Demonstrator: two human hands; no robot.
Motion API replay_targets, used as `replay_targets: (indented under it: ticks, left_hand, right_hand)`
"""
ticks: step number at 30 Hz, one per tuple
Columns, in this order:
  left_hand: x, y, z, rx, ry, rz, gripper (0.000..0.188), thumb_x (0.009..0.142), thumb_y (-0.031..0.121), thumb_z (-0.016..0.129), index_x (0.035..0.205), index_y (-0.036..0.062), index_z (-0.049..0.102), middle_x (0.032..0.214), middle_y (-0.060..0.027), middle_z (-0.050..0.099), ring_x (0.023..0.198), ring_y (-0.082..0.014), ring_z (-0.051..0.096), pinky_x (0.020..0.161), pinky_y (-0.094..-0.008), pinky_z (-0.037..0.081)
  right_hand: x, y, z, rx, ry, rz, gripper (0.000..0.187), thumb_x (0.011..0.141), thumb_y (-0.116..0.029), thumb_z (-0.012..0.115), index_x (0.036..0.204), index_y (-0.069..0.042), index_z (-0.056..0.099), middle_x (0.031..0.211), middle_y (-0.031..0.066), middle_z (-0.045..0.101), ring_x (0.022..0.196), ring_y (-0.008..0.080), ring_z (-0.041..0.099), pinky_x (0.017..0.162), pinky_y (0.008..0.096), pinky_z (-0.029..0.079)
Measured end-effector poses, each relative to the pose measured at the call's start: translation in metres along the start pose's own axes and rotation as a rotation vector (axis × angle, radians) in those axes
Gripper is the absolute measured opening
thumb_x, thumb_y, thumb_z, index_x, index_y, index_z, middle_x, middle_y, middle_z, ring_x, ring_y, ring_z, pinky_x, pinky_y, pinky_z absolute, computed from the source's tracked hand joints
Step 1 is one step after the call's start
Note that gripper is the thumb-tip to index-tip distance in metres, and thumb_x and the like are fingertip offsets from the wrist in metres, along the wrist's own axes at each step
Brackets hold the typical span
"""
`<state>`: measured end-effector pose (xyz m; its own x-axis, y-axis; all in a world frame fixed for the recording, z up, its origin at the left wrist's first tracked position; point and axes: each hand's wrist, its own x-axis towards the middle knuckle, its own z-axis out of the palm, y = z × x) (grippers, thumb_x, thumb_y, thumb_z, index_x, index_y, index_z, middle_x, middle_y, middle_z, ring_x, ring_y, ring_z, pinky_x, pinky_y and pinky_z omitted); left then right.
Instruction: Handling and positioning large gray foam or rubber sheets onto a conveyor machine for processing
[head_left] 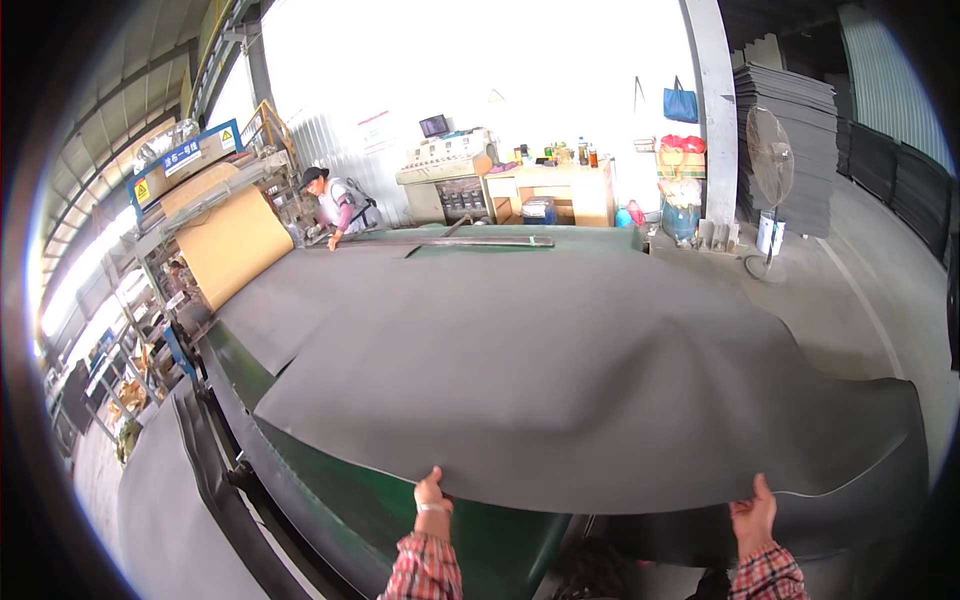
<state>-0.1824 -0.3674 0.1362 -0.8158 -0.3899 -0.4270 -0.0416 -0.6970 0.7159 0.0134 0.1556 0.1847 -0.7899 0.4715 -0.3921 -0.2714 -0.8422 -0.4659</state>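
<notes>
A large dark grey foam-like sheet (520,380) spreads across the middle of the view, its near edge lifted and a soft crease toward its right half. My left hand (432,495) pinches that near edge, thumb on top. Farther right, my right hand (755,515) grips the same edge, its thumb also on top and the fingers under the sheet, mostly hidden. Beneath the sheet runs a green conveyor belt (500,545). Another grey sheet (285,300) lies flat behind it, toward the machine.
At the far left stands a machine with a yellow-tan roll or panel (235,245); a co-worker (345,205) leans beside it. A metal bar (470,241) crosses the belt's far side. Behind are a wooden desk (560,185), a standing fan (770,165) and stacked grey sheets (815,150).
</notes>
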Motion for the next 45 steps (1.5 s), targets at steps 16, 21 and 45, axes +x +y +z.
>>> replay_targets:
  ticks: [16, 21, 45]
  left_hand:
    - [-0.035, -0.063, 0.048, 0.324, 0.002, -0.108, 0.015, 0.088, 0.014, 0.049, 0.102, 0.0082, 0.051, 0.085, -0.0063, 0.061, 0.071, -0.0262, 0.062, 0.056, -0.044, 0.053]
    - [0.107, -0.017, -0.041, 0.727, 0.039, 0.127, 0.02, 0.083, 0.016, 0.058, 0.098, 0.0037, 0.056, 0.086, -0.0111, 0.062, 0.066, -0.0264, 0.062, 0.047, -0.0386, 0.051]
    - [0.03, 0.058, 0.007, 2.205, -0.331, 0.541, 0.052, 0.087, 0.016, 0.044, 0.137, 0.0157, 0.032, 0.138, -0.0124, 0.034, 0.123, -0.0309, 0.037, 0.101, -0.0387, 0.031]
  right_hand:
    - [-0.033, 0.075, -0.014, 0.156, 0.072, 0.102, 0.04, 0.084, -0.041, 0.057, 0.107, -0.009, 0.053, 0.098, 0.0057, 0.059, 0.093, 0.0228, 0.057, 0.085, 0.0395, 0.047]
    - [0.014, 0.101, -0.074, 0.162, 0.109, 0.235, 0.03, 0.084, -0.032, 0.06, 0.1, -0.008, 0.055, 0.1, 0.0063, 0.059, 0.097, 0.0237, 0.056, 0.09, 0.0399, 0.043]
    - [0.031, 0.034, -0.178, -1.809, -0.112, -0.091, 0.023, 0.079, -0.027, 0.06, 0.086, -0.007, 0.067, 0.083, 0.0094, 0.066, 0.079, 0.026, 0.063, 0.07, 0.0352, 0.049]
